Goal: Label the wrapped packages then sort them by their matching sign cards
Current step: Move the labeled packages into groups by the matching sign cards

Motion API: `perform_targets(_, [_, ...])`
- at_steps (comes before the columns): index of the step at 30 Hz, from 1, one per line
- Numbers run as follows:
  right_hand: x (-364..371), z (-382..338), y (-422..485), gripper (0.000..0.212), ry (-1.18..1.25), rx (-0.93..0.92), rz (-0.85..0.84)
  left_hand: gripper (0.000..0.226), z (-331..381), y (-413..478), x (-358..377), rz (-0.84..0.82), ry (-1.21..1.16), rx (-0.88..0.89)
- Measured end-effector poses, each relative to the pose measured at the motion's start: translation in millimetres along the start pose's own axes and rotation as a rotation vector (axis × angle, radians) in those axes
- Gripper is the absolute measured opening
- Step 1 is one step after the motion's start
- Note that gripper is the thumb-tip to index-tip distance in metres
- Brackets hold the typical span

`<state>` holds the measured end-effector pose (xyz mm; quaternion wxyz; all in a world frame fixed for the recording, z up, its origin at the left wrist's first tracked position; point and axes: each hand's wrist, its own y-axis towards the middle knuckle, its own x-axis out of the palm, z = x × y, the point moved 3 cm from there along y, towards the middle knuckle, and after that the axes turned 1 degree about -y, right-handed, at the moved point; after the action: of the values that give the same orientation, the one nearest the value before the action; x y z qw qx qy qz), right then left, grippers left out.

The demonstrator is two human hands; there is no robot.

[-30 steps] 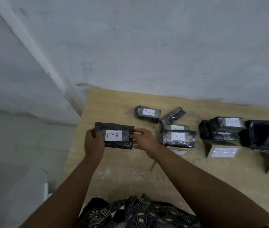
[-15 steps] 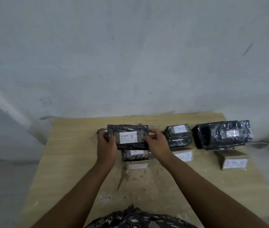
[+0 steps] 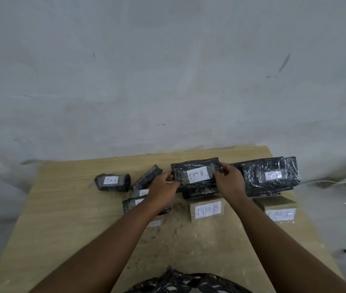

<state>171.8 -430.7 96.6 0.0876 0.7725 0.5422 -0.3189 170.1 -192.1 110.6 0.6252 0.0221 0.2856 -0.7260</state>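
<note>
Fingers: the left hand (image 3: 163, 191) has its fingers (image 3: 169, 178) pinching the left short end of the held package (image 3: 181, 176). The right hand (image 3: 229, 182) has its fingers (image 3: 224, 167) curled over the package's top right corner. Neither hand is letting go.
Held package: black wrap, with a white label (image 3: 198, 174) reading TIM B that faces up towards the person.
Just changed: a second ago it was held up over the left part of the counter (image 3: 72, 208), away from the piles. Half a second ago it was in front of the leftmost pile. It now sits over the middle pile (image 3: 197, 192).
Contact: whether it is already resting on that pile or hanging just above it, I cannot tell.
Matching card: the sign card (image 3: 207, 209) directly in front of the middle pile also reads TIM B, so to my eye this is the right spot.
Meaning for the task: this package looks labelled and all but sorted. I would guess only setting it down and releasing it is left.
Further out: a TIM A package (image 3: 113, 182) and a slanted package (image 3: 146, 179) with no label showing lie loose on the left, apparently unsorted. A large package (image 3: 271, 176) sits behind the right-hand card (image 3: 280, 213).
</note>
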Motion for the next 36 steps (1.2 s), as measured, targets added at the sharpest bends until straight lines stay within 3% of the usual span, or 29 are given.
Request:
perform_targets(4, [-10,8,29,0.038,-0.07,0.011,-0.034,0.043,20,20,17,0.004,0.048,-0.007])
perform_targets(9, [-14,16,47,0.047,-0.106,0.014,-0.077,0.039,19,39,34,-0.047,0.089,-0.055])
perform_targets(17, [-6,36,53,0.064,-0.073,0.04,-0.139,0.048,3,44,41,-0.104,0.061,-0.111])
perform_targets(22, [-6,36,45,0.064,-0.163,-0.004,-0.043,0.066,-9,45,35,-0.11,0.028,-0.121])
perform_targets(27, [-6,2,17,0.049,-0.208,-0.155,0.106,0.046,-21,40,11,0.001,0.014,-0.044])
perform_targets(32, [26,-41,-7,0.04,-0.133,-0.313,0.107,0.034,-38,29,-35,0.144,-0.049,0.012])
perform_targets(36, [74,-73,-24,0.037,-0.068,-0.354,0.015,0.027,-65,22,-88,0.243,-0.063,-0.012])
